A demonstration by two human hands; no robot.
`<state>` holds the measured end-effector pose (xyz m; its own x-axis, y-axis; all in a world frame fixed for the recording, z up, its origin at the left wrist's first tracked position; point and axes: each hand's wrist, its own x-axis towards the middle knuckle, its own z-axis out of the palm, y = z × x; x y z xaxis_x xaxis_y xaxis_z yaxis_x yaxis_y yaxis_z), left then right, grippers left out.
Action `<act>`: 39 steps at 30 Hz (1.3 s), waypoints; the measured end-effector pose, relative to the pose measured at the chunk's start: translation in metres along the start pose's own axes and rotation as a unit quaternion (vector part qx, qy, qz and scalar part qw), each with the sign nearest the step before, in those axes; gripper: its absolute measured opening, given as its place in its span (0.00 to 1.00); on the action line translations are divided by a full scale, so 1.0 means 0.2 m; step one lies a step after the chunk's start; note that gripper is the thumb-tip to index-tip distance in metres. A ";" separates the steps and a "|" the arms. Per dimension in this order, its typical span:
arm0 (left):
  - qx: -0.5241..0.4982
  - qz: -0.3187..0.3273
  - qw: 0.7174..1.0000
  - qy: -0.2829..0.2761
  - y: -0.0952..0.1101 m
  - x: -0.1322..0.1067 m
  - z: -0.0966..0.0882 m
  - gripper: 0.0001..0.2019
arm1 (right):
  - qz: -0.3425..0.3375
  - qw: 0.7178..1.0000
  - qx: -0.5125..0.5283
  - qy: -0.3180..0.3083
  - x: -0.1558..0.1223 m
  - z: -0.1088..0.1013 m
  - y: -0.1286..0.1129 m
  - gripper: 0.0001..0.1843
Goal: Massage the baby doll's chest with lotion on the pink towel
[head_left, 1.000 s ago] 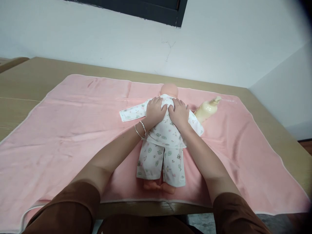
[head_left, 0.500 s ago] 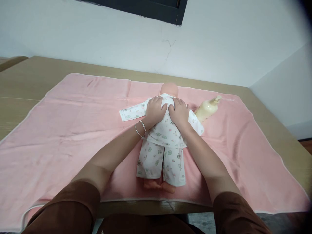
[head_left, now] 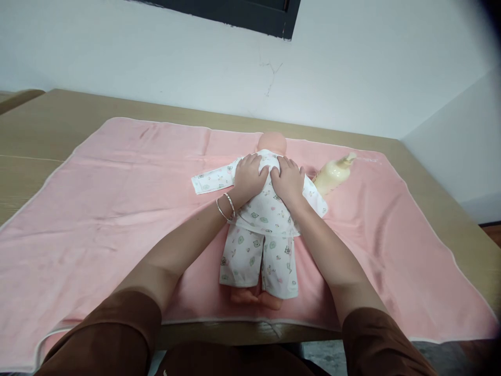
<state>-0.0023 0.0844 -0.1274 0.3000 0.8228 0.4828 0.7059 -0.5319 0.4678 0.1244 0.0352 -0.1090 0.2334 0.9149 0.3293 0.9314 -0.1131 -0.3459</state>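
The doll (head_left: 261, 245) was found lying lengthwise in the middle of the pink towel (head_left: 117, 209), head (head_left: 273, 142) pointed at the wall, bare feet (head_left: 254, 298) pointed at the near table edge. It was dressed in a printed top (head_left: 266, 211) and matching trousers (head_left: 256, 261). And there, both hands were set down on the upper chest of that top, side by side and nearly touching. The left hand (head_left: 249, 177), with two thin bangles (head_left: 225, 208) worn at the wrist, was laid palm down over one shoulder. The right hand (head_left: 288, 180) was laid the same way over the other. The fingers were kept loosely spread and curved over the cloth. Nothing was seen closed inside either hand, so the hold was judged to be a flat press and not a pinch. One empty-looking sleeve (head_left: 211, 181) was stretched out flat to the left; the other was mostly hidden under the right wrist. A cream feeding bottle (head_left: 333, 172) was left lying on its side just beside the doll's right-hand shoulder, clear of both hands. The step in hand was judged to be the settling or smoothing of the top at the shoulders, with the doll kept pinned to the towel. Any further move would call for even pressure from both palms, so that the light body was not slid about on the towel spread over the wooden table (head_left: 35, 130), and for the bottle nearby to be left unknocked.
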 end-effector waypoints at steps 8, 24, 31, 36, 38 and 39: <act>-0.012 0.002 1.000 -0.003 0.00 0.00 0.00 0.19 | -0.001 1.000 0.002 -0.003 0.00 0.00 0.00 0.28; -0.015 -0.002 1.000 -0.008 0.00 0.00 0.00 0.20 | -0.012 1.000 -0.019 0.005 0.00 0.00 0.00 0.27; -0.015 -0.006 1.000 -0.012 0.00 0.00 -0.01 0.20 | -0.017 0.999 -0.034 0.014 0.00 0.00 0.00 0.26; -0.019 -0.003 1.000 -0.008 0.00 0.00 -0.01 0.21 | -0.024 0.998 -0.058 0.024 0.00 0.00 0.00 0.26; -0.017 -0.003 1.000 -0.011 0.00 0.00 -0.01 0.21 | -0.035 0.996 -0.079 0.036 -0.01 0.00 -0.01 0.25; -0.014 -0.004 1.000 -0.014 0.00 0.00 -0.01 0.22 | -0.041 0.994 -0.091 0.043 -0.01 0.00 -0.01 0.25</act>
<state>-0.0041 0.0836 -0.1254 0.3128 0.8317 0.4588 0.6894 -0.5311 0.4927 0.1216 0.0332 -0.1093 0.1705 0.8883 0.4265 0.9815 -0.1149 -0.1530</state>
